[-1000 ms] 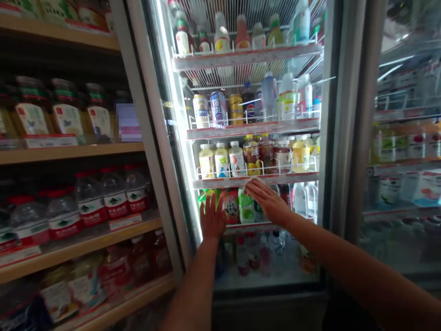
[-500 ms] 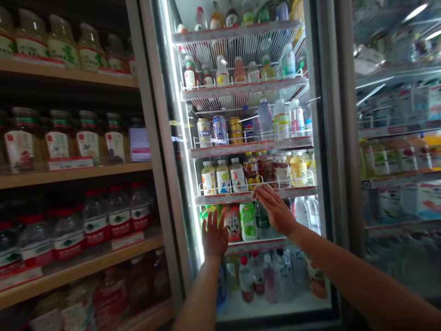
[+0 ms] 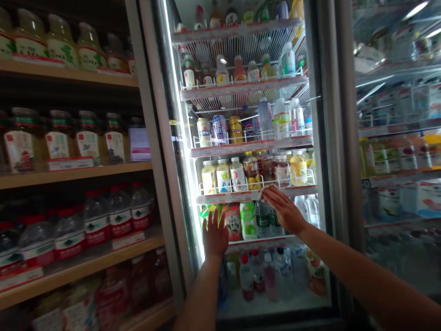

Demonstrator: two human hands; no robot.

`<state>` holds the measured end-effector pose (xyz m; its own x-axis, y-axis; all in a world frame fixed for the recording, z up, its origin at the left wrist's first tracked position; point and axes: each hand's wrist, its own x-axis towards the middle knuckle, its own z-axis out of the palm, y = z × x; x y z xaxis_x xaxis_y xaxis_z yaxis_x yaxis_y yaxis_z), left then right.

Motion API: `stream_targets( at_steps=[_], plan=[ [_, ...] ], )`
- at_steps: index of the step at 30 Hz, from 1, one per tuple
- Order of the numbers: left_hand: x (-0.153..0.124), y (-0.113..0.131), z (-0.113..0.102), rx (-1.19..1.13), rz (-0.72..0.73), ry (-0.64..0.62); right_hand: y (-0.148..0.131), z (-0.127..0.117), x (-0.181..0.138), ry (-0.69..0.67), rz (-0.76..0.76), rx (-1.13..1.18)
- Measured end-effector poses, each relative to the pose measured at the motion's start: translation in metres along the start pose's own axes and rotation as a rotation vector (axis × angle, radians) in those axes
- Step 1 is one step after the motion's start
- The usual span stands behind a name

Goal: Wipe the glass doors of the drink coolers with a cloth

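Note:
A glass door (image 3: pixel 237 110) of a lit drinks fridge stands before me. My left hand (image 3: pixel 216 232) is raised at its lower left, fingers spread, with the palm toward the glass; it seems to rest on the pane. My right hand (image 3: pixel 284 209) presses a light-coloured cloth (image 3: pixel 267 191) against the glass, fingers stretched over it; most of the cloth is hidden under them. Behind the pane, in line with the right hand, runs a shelf edge (image 3: pixel 227 197) with several white-capped bottles (image 3: pixel 223 177) above it. A green drink package (image 3: pixel 248 220) shows between my hands.
On the left, wooden shelves (image 3: pixel 69 172) hold several juice bottles (image 3: pixel 24 142) and red-capped bottles (image 3: pixel 96 218). Metal door frames (image 3: pixel 339 161) border the fridge, and another glass-fronted cooler (image 3: pixel 399 184) stands to the right. Cans (image 3: pixel 219 130) and bottles fill the shelves inside.
My right hand has slid slightly to the right across the glass with the cloth. The left hand has stayed in nearly the same place.

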<state>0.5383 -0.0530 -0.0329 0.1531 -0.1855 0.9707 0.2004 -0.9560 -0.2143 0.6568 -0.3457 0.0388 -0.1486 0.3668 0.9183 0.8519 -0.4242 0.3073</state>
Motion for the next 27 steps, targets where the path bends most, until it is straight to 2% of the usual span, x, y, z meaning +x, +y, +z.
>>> stream_targets(
  at_steps=[5, 9, 14, 19, 24, 27],
  plan=[
    [0.002, -0.001, 0.000, 0.007, 0.008, -0.002, 0.010, -0.005, -0.003, 0.180, 0.137, -0.039],
    [0.003, -0.001, -0.001, 0.011, 0.017, -0.004, 0.015, -0.009, -0.008, 0.096, 0.074, -0.056],
    [0.002, -0.001, 0.000, 0.004, 0.005, 0.003, 0.020, -0.013, -0.015, 0.239, 0.255, -0.098],
    [0.002, -0.002, 0.001, -0.007, 0.009, 0.021, 0.025, -0.015, -0.022, 0.151, 0.205, -0.072],
    [0.003, 0.000, -0.001, 0.022, 0.026, 0.033, 0.032, -0.018, -0.025, 0.307, 0.306, -0.128],
    [0.004, 0.000, -0.003, 0.011, 0.027, 0.032, 0.033, -0.022, -0.028, 0.209, 0.210, -0.138]
  ],
)
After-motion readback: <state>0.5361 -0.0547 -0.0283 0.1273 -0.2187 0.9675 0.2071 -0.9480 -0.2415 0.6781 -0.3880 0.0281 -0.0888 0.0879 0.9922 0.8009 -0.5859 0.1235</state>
